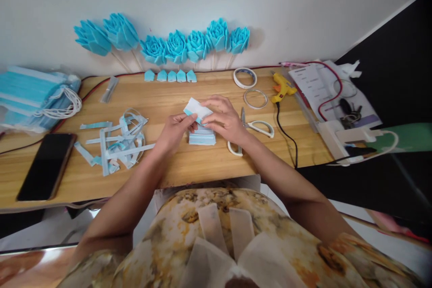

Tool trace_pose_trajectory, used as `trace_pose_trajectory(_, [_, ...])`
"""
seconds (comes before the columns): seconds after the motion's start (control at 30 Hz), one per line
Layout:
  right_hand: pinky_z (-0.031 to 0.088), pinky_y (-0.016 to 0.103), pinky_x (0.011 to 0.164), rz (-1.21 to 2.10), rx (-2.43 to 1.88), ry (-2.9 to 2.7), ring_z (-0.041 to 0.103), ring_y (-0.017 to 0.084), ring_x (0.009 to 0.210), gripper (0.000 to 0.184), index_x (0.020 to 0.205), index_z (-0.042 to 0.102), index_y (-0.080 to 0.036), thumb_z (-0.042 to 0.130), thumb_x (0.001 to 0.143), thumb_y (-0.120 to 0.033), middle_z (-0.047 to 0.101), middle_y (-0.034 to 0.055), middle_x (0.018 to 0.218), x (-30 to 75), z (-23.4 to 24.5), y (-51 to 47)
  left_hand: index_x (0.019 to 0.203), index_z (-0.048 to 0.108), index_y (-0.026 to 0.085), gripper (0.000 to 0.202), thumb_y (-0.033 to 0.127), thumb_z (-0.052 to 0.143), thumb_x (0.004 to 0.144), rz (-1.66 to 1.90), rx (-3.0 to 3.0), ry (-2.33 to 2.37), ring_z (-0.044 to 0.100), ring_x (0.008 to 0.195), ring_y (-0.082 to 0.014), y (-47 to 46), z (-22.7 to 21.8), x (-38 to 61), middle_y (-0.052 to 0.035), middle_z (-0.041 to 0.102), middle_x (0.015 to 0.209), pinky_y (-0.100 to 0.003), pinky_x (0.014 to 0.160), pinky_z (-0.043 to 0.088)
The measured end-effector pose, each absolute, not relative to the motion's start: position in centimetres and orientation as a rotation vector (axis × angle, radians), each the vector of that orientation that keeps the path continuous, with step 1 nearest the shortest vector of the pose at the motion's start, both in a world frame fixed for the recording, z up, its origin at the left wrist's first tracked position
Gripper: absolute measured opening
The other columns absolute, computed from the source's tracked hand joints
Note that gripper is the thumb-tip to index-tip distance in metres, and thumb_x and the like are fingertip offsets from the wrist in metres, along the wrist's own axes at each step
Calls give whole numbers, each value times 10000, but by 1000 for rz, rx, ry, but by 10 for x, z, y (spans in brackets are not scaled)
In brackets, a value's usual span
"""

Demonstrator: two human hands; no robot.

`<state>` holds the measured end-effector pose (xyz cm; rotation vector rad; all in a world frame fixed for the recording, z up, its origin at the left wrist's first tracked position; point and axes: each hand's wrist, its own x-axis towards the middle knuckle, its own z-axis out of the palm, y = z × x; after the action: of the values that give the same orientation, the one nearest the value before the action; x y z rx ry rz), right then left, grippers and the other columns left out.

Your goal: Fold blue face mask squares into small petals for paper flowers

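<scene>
The mask piece is pinched btwn left hand & right hand, each grip closed on an edge, just above cut stack on worktop; two-sided hold prob. keeps it taut.

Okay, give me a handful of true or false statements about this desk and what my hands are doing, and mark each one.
1. The left hand and right hand both pinch a blue and white piece. True.
2. The scissors are in the right hand. False: they lie on the table, just right of it.
3. The phone lies near the table's left end, screen dark. True.
4. The yellow glue gun lies left of the phone. False: it is far right, by the tape rolls.
5. Blue flowers line the wall. True.
</scene>
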<state>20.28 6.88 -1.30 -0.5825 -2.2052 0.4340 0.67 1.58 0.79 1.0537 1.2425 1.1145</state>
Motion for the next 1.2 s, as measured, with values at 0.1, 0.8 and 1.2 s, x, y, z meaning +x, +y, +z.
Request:
trace_pose_trajectory(0.1, [400,542,1122,489,-592,-2185,530,276,1310,132,901,747,-270,649,945,-347,654,55,1335,203,-12,69,544,644,173,336,435,703,747,1105,1133,1320,532,563,-117,15,13,8,-15,622,554,-261,615,437])
trace_pose_trajectory(0.8, [507,381,968,949,-808,-1830,668,201,1079,114,836,712,-216,724,870,-324,725,59,1122,197,-9,60,569,630,169,400,530,702,725,1066,1344,1383,446,547,-104,17,3,7,14,544,539,-249,544,344])
trace_pose_trajectory(1.2, [489,291,704,1181,-923,-1669,613,139,747,226,788,655,-202,722,816,-415,704,14,832,193,-12,57,590,652,173,378,502,695,769,1032,1363,1392,505,579,-122,15,1,4,-7,612,586,-262,579,396])
